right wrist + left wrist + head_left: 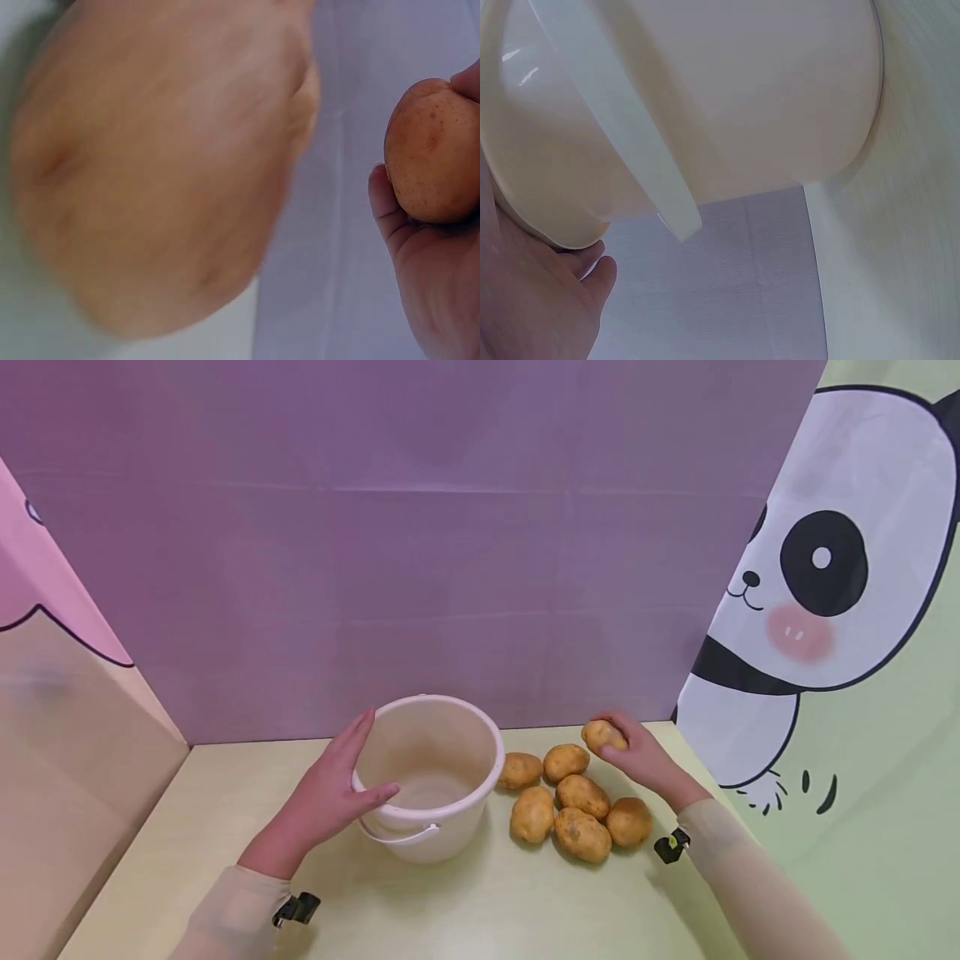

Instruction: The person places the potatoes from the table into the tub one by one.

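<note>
The left hand (330,793) holds the rim of a white bucket (457,835) on its left side: the thumb lies across the near part of the rim with its tip over the mouth, while the fingers stretch along the far left part. In the left wrist view, 2 fingertips show just past the rim's edge. The bucket stands upright on a pale surface (225,827), its mouth facing up, the inside bare down to the visible floor. Its white handle (408,837) hangs down against the near side.

The right hand (637,756) is clamped on 1 potato (602,737), pinched between thumb and fingers near the back right of the surface. The right wrist view shows this potato apart from the others, with the purple backdrop (450,568) behind it.

To the right of the bucket, 6 more potatoes (583,835) lie in a loose cluster on the surface, several of them close against each other. The leftmost potato at the back (520,771) sits just beside the bucket; whether they touch is hard to tell. In the right wrist view, 1 large potato fills the left side, blurred.

Both arms wear pale sleeves (236,910), each with a small black device (298,908) at the wrist. A panda drawing (885,485) covers the right wall, and a pink shape (45,585) marks the left.
</note>
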Motion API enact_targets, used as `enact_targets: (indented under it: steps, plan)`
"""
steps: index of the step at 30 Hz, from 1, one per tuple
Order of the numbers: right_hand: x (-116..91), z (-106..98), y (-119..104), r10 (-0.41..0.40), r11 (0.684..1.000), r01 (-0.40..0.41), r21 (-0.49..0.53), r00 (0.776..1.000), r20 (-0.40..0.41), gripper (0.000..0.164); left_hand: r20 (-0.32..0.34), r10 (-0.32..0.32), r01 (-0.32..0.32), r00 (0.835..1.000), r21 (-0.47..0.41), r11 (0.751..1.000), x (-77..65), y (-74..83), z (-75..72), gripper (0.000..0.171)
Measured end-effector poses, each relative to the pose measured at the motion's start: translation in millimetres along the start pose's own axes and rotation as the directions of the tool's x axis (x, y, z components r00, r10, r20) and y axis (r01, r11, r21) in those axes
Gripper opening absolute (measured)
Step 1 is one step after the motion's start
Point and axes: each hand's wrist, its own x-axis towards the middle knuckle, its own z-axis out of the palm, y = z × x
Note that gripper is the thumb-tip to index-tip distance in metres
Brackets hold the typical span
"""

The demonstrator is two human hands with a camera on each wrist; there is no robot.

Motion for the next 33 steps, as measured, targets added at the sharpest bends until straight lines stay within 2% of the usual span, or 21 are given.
enact_targets:
  steps: [5,16,24,33]
  plan:
    - [14,5,-23,-0.068,0.998,0.068,0.017,0.998,-0.005,0.046,-0.002,0.001,-0.001,1.0,0.002,1.0,-0.3,-0.7,-0.3,0.115]
    - [40,17,-78,-0.147,0.989,0.146,0.039,0.988,0.042,0.051,-0.003,-0.01,0.01,1.0,0.001,1.0,-1.9,5.0,-2.6,0.114]
    - [61,32,-110,-0.239,0.971,0.236,0.051,0.967,0.091,0.05,-0.005,-0.009,0.009,1.0,0.004,1.0,-2.4,4.6,-2.6,0.114]
    - [76,51,-132,-0.316,0.949,0.309,0.07,0.939,0.14,0.051,-0.003,-0.009,0.009,1.0,0.003,1.0,-2.3,5.3,-3.0,0.114]
